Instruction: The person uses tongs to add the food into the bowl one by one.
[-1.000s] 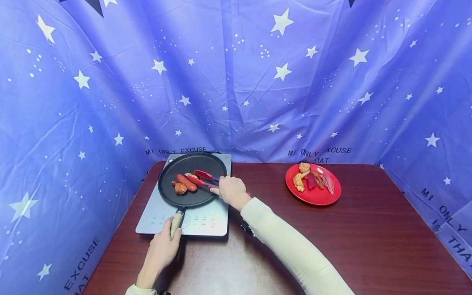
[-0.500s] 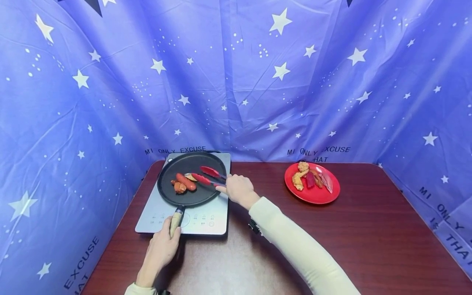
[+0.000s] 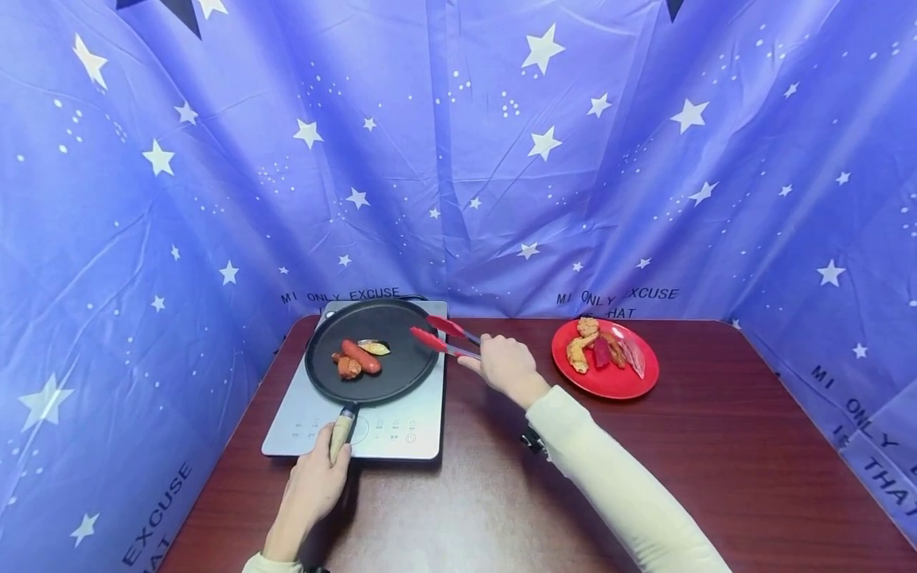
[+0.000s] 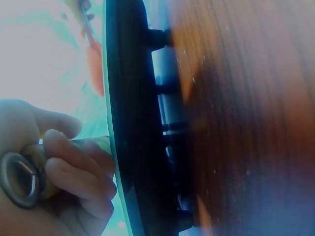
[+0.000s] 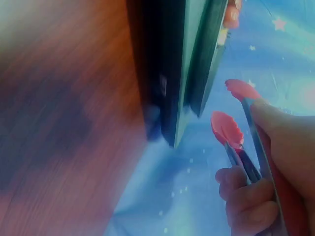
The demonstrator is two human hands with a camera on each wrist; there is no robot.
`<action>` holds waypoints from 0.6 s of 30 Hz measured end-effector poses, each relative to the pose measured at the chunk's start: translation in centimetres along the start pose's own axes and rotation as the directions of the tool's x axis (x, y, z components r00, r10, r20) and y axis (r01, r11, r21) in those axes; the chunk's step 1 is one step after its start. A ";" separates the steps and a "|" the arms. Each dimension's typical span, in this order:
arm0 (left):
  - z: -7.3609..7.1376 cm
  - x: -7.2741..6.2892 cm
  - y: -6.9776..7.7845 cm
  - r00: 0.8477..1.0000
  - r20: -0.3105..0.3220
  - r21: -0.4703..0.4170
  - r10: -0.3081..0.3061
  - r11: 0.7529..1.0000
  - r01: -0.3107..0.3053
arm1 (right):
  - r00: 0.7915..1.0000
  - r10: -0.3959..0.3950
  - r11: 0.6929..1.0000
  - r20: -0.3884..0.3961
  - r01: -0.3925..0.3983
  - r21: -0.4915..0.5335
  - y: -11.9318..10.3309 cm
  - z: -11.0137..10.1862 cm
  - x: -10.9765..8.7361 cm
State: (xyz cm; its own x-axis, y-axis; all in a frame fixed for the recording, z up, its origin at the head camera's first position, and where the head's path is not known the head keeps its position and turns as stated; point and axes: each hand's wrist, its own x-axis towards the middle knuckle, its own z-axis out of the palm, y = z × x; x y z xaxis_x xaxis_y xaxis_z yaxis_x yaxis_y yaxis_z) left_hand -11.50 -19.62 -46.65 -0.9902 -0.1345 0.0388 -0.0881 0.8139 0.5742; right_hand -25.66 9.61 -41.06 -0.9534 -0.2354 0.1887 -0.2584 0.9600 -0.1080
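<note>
My left hand (image 3: 315,477) grips the pale handle (image 3: 341,436) of a round black frying pan (image 3: 401,382) at the left. In the left wrist view its fingers (image 4: 81,172) curl round that handle. My right hand (image 3: 509,366) holds red-tipped tongs (image 3: 447,338) over the pan's right rim. The tongs' tips stand apart with nothing between them, as the right wrist view also shows. In the pan lie a sausage (image 3: 361,356), a brown chunk of food (image 3: 349,368) and a small yellowish piece with a dark edge (image 3: 375,347).
The pan sits on a silver induction cooktop (image 3: 286,430). A red plate (image 3: 623,390) at the right bears fried chicken pieces (image 3: 577,355), a dark red piece (image 3: 601,352) and meat strips (image 3: 634,357). A starry blue curtain (image 3: 487,159) hangs behind the wooden table (image 3: 688,446).
My right hand has drawn the spread tongs rightward, off the yellowish piece, which stays in the pan beside the sausage. The left hand keeps its grip on the handle.
</note>
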 end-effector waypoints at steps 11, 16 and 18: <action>-0.1 0.0 0.0 1.000 0.008 -0.010 -0.003 1.000 0.003 | 0.992 0.065 0.998 -0.105 -0.064 0.006 4.9 -0.7 -2.4; -0.1 0.1 -0.1 1.000 0.011 -0.007 -0.002 1.000 0.002 | 0.988 0.124 0.992 -0.095 -0.121 0.032 6.6 -0.9 -3.7; 0.0 0.1 -0.1 1.000 0.012 -0.007 -0.001 1.000 0.001 | 0.985 0.146 0.989 -0.091 -0.142 0.043 7.2 -0.9 -4.2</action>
State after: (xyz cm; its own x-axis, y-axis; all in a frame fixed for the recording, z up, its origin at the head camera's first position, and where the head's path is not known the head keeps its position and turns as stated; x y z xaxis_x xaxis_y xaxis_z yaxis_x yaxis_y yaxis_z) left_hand -11.56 -19.72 -46.67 -0.9914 -0.1280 0.0284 -0.0879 0.8096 0.5804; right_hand -23.38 17.70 -41.72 -0.9627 -0.0781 0.2591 -0.1265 0.9763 -0.1756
